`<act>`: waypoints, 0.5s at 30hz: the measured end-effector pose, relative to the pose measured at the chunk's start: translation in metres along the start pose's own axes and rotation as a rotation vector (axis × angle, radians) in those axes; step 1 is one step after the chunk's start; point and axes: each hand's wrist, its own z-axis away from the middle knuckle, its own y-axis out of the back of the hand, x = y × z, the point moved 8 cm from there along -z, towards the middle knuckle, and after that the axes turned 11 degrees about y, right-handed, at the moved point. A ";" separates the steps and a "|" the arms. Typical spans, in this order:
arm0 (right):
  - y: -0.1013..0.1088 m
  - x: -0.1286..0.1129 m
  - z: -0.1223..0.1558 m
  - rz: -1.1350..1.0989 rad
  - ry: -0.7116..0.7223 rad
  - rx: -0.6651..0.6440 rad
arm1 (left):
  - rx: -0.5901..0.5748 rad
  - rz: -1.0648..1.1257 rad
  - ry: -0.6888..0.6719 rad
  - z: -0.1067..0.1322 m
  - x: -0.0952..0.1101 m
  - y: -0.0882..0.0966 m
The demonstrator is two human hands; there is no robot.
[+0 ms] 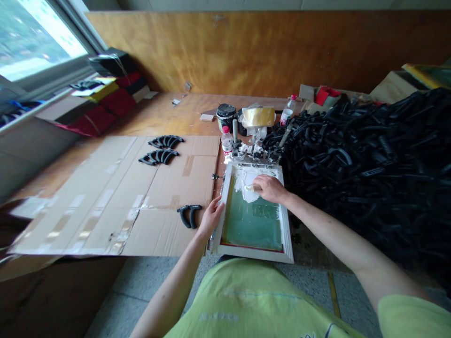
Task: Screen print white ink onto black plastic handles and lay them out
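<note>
A screen printing frame (pixel 289 244) with a green mesh (pixel 252 225) lies in front of me, clamped at its far end by a metal hinge (pixel 255 159). White ink (pixel 243 180) is smeared thickly over the far part of the mesh. My right hand (pixel 269 188) is closed round a small squeegee (pixel 252 188), its blade in the ink. My left hand (pixel 211 217) is at the frame's left rail, fingers curled against the edge. What lies under the screen is hidden. Left of that hand, two curved black plastic handles (pixel 190 215) rest on flattened cardboard (pixel 158 188).
More black handles (pixel 162 149) sit in two rows on the cardboard. A large heap of black parts (pixel 352 155) rises close on the right. Behind the hinge stand an ink tub (pixel 226 115), a tape roll (pixel 259 116) and bottles (pixel 226 140). A wooden board (pixel 246 51) backs the table.
</note>
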 end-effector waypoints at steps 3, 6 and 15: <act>-0.007 -0.014 0.011 0.031 0.050 0.062 | -0.011 0.033 0.020 0.005 0.004 -0.001; -0.010 -0.019 0.015 -0.065 0.081 0.053 | -0.011 0.061 0.046 0.011 0.011 -0.002; 0.064 0.095 -0.006 -0.066 -0.413 0.276 | -0.102 0.161 0.033 0.042 0.077 0.004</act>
